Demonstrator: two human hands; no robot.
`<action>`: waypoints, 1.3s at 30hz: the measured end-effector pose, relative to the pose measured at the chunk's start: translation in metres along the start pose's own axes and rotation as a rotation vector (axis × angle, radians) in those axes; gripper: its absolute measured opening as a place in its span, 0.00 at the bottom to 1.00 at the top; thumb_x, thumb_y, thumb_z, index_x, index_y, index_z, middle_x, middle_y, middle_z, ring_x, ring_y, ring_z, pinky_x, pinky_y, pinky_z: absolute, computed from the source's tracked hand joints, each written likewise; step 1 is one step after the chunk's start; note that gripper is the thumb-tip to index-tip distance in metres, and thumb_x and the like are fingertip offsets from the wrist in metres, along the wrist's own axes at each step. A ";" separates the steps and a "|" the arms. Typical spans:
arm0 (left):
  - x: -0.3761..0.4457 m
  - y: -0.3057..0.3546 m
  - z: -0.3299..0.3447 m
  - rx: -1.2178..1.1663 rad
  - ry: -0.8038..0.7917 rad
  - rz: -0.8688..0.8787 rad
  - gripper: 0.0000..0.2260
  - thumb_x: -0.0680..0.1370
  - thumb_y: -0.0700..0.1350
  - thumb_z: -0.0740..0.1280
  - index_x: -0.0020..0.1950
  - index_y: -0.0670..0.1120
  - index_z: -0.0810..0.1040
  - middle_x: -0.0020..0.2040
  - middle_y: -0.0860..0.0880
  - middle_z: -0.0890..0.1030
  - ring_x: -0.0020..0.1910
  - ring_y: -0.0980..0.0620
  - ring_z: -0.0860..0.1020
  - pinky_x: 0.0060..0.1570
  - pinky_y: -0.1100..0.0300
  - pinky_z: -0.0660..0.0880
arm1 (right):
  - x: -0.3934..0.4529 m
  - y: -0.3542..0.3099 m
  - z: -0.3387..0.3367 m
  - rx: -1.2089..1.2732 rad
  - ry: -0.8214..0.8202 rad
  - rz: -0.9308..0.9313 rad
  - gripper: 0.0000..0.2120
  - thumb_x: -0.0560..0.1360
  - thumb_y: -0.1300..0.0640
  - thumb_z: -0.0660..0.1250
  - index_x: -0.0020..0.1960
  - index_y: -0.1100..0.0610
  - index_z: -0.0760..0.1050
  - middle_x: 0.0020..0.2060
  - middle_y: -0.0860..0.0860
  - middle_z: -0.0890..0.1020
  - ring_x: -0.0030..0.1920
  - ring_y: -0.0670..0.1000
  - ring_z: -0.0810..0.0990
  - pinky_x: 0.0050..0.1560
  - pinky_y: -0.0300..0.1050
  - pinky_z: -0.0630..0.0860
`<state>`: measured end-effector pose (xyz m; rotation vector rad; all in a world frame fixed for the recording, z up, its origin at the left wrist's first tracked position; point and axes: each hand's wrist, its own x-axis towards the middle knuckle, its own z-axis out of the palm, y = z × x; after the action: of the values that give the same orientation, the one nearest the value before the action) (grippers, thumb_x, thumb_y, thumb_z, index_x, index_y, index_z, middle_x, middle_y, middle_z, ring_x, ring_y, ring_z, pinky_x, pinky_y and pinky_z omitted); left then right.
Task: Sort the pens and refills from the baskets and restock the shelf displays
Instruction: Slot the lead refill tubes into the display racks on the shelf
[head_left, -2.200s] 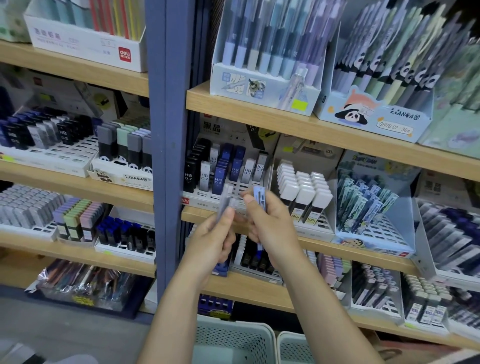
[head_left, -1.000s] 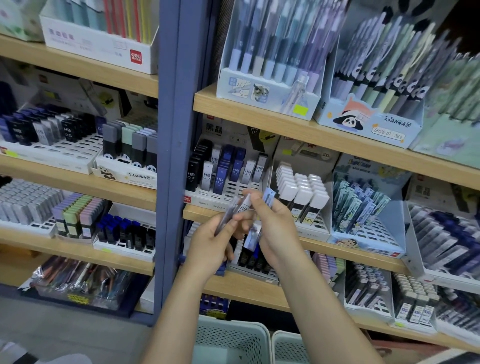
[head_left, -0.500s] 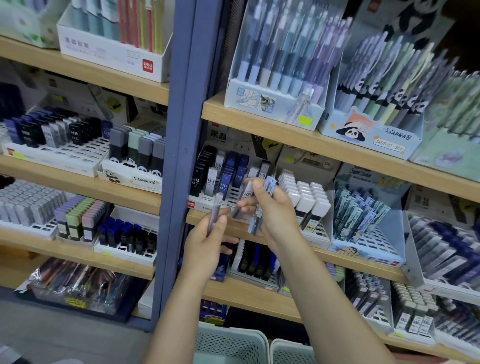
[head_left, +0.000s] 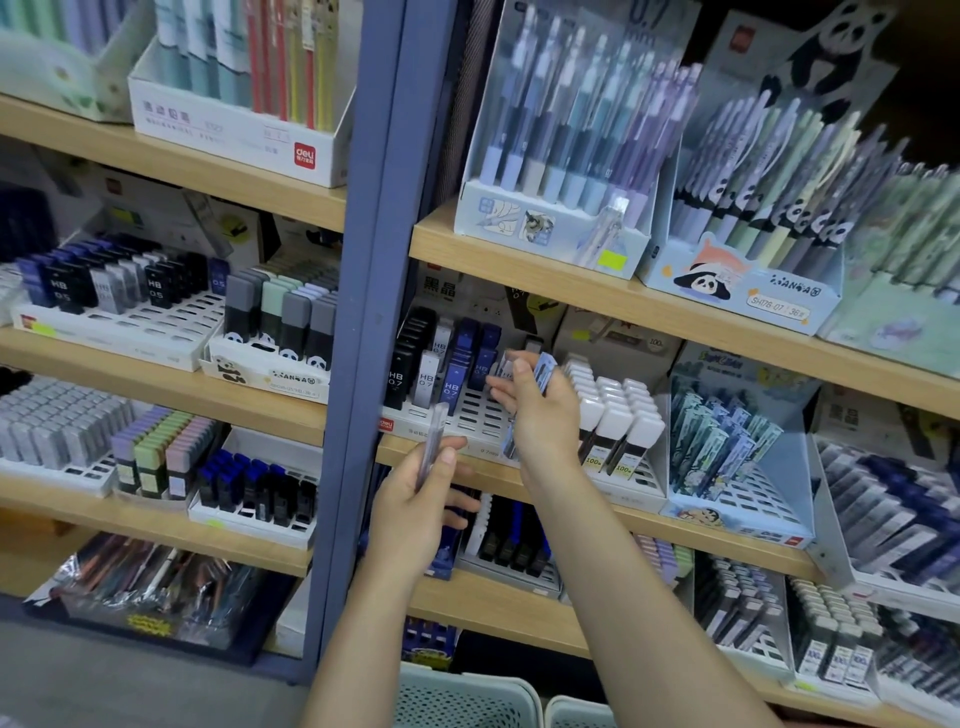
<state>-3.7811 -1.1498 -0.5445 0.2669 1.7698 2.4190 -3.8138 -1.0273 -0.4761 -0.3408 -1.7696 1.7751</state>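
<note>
Shelves (head_left: 545, 291) of light wood fill the view, split by a blue-grey upright post (head_left: 363, 322) running from twelve o'clock down to six. Right hand (head_left: 540, 410), just right of centre, is raised to the white slotted tray (head_left: 467, 410) on the middle shelf and pinches a small blue refill case (head_left: 545, 370) between thumb and fingers, its top tilted toward one o'clock; further cases seem to hang below the palm, though blur hides how many. That tray holds upright black, grey and blue lead cases (head_left: 447, 358) marked HB 0.7 at its eleven o'clock side, with bare slots in front of them. Left hand (head_left: 415, 504), at seven o'clock from the right one and apart from it, grips a slim clear refill tube (head_left: 434, 441) standing nearly upright, thumb across its lower part, in front of the shelf edge. White-capped cases (head_left: 618, 410) sit just at three o'clock of the right hand. At twelve to one o'clock on the upper shelf stands a display box of pastel pens (head_left: 576, 119), and beside it at two o'clock a panda-printed box of pens (head_left: 748, 280). At six o'clock, under both forearms, the rims of two pale perforated baskets (head_left: 467, 696) show side by side.
</note>
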 end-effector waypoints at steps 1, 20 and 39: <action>0.000 0.000 -0.001 0.000 -0.001 0.000 0.08 0.83 0.47 0.62 0.57 0.55 0.80 0.49 0.45 0.84 0.37 0.50 0.83 0.36 0.58 0.81 | 0.001 0.002 0.001 -0.010 0.006 0.003 0.08 0.84 0.58 0.60 0.58 0.58 0.77 0.54 0.55 0.82 0.50 0.51 0.85 0.51 0.39 0.81; 0.007 -0.011 0.004 0.041 0.002 0.009 0.09 0.83 0.49 0.63 0.58 0.54 0.81 0.46 0.48 0.85 0.40 0.46 0.84 0.37 0.54 0.81 | 0.017 0.000 0.011 0.060 0.111 0.095 0.16 0.80 0.62 0.63 0.41 0.47 0.83 0.38 0.49 0.80 0.33 0.44 0.71 0.35 0.40 0.67; 0.004 0.010 0.012 0.018 -0.148 0.042 0.14 0.80 0.61 0.58 0.47 0.54 0.78 0.29 0.51 0.67 0.26 0.55 0.63 0.26 0.62 0.60 | -0.046 -0.011 -0.025 -0.079 -0.258 0.116 0.05 0.80 0.53 0.68 0.52 0.52 0.82 0.23 0.40 0.75 0.23 0.39 0.70 0.27 0.31 0.66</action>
<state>-3.7828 -1.1408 -0.5312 0.4769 1.7388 2.3444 -3.7606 -1.0342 -0.4776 -0.2598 -2.0405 1.9040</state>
